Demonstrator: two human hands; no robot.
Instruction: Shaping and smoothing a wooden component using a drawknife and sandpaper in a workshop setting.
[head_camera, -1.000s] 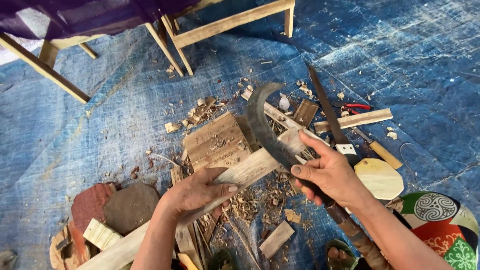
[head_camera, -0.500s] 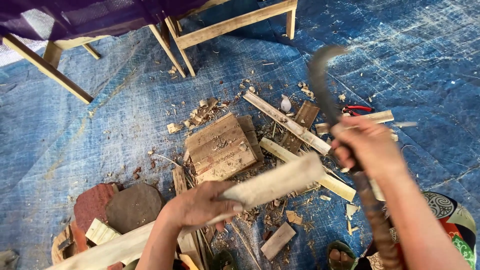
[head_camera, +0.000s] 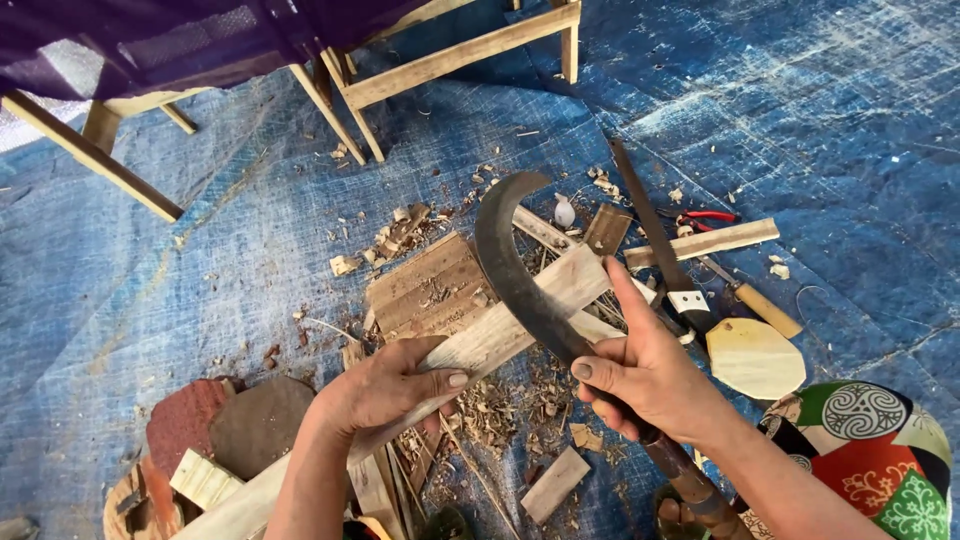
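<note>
My left hand (head_camera: 385, 385) grips a long pale wooden slat (head_camera: 500, 335) that slants up to the right over a wooden chopping block (head_camera: 425, 285). My right hand (head_camera: 645, 375) holds the handle of a curved dark blade, a sickle-like knife (head_camera: 510, 265). The blade rests across the upper part of the slat, its hooked tip pointing up and right. Wood chips and shavings (head_camera: 500, 410) lie scattered under both hands on the blue tarp (head_camera: 200, 260).
A saw (head_camera: 650, 240), a wooden-handled chisel (head_camera: 755, 305), red-handled pliers (head_camera: 705, 217), a flat slat (head_camera: 705, 243) and a pale cut wooden piece (head_camera: 755, 357) lie at the right. Wooden frame legs (head_camera: 450, 60) stand at the back. Brown stones (head_camera: 235, 425) sit lower left.
My right hand swung the curved blade up and away to the right, then brought it back down onto the slat. My left hand kept hold of the slat.
</note>
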